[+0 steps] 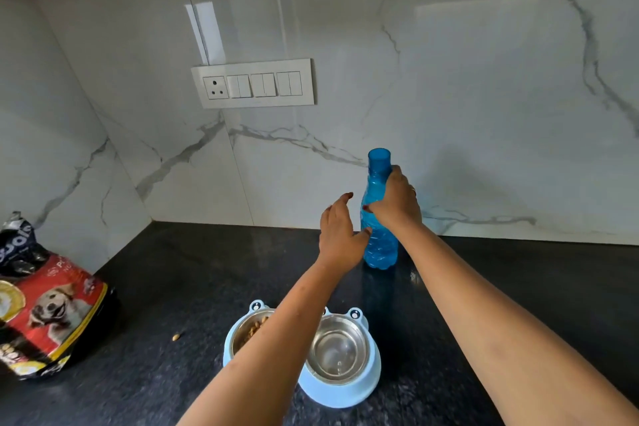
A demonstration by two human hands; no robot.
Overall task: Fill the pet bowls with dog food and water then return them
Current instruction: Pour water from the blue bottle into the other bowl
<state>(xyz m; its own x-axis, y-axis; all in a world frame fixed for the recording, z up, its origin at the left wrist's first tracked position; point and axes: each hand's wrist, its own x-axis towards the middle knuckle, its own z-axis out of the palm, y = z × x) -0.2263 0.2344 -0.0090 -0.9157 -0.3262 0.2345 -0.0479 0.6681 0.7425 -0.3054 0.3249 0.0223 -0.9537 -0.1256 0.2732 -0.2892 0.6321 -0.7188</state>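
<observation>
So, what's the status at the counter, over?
Right hand grips upright bottle; left hand open beside it. Left bowl has kibble; right bowl: water unclear. Left forearm crosses over left bowl.

A home kitchen — a black speckled stone countertop point(173, 270) meets a glossy white marble-look backsplash point(449, 79) with grey veins, a white switch-and-socket panel point(253, 83) is set in it, and a dog food bag point(45, 311) sits in the corner.

Bottle point(379, 218) behind pet bowls point(337, 346) on counter point(173, 270), food bag point(45, 311) far left
</observation>
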